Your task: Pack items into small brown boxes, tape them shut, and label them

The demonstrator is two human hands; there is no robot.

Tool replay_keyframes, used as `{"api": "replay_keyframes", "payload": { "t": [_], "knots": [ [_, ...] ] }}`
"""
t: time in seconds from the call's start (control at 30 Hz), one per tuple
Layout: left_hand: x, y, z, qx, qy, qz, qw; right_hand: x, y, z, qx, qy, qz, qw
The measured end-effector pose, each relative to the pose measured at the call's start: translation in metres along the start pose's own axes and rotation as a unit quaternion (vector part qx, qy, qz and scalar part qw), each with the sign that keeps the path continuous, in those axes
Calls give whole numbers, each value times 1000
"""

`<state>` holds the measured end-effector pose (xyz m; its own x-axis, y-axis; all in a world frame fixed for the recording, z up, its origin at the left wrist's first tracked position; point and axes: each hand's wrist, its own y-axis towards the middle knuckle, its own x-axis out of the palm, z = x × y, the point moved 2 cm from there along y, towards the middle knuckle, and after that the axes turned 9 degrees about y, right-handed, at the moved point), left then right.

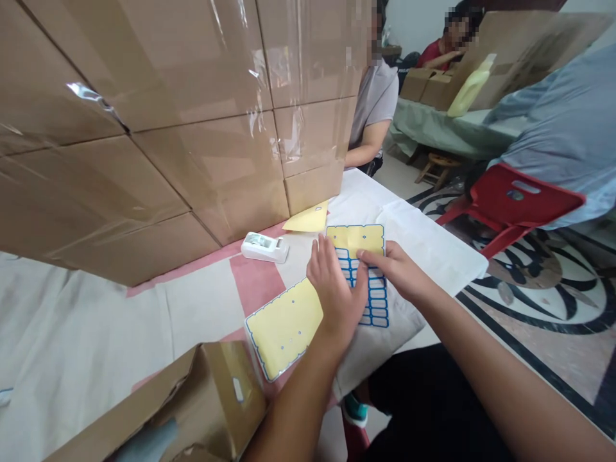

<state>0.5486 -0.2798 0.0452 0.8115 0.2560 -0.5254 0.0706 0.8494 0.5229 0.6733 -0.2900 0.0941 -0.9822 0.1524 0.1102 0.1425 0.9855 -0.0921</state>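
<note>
A sheet of blue-outlined labels [378, 298] with a yellow upper part lies at the table's near edge. Across its left side rests my left hand [337, 289], flat with the fingers stretched out. My right hand [399, 269] pinches the sheet's right edge, its thumb on the yellow part. Left of my left forearm is a yellow sheet stack [286, 330] with a scalloped blue border, partly hidden by the arm. A white dispenser-like object [264, 248] sits beyond it, near a loose yellow sheet [308, 219].
Taped cardboard boxes [216, 154] form a wall along the left and back of the table [452, 256]. An open carton [231, 385] stands at the near left. Other people sit beyond, one on a red chair [529, 192] at right.
</note>
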Motion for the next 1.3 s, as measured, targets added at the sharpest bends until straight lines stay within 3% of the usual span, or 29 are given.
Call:
{"api": "replay_keyframes", "payload": {
  "t": [0.17,0.53,0.9,1.03,1.13,1.3],
  "knots": [
    [7,-7,-4,-14,-57,-34,998,2,-7,2,1,-49,-30,998],
    [0,-3,-3,-26,-84,-40,995,6,-12,2,-14,-118,-67,991],
    [3,-2,-8,-55,-131,-34,989,3,-12,3,14,-112,-42,993],
    [2,1,-11,-85,-175,-11,981,-13,1,8,41,-76,5,996],
    [0,4,-13,-114,-199,31,973,-38,27,18,76,-86,84,990],
    [2,6,-14,-205,-265,63,940,-69,67,25,91,-232,239,939]
  ]
}}
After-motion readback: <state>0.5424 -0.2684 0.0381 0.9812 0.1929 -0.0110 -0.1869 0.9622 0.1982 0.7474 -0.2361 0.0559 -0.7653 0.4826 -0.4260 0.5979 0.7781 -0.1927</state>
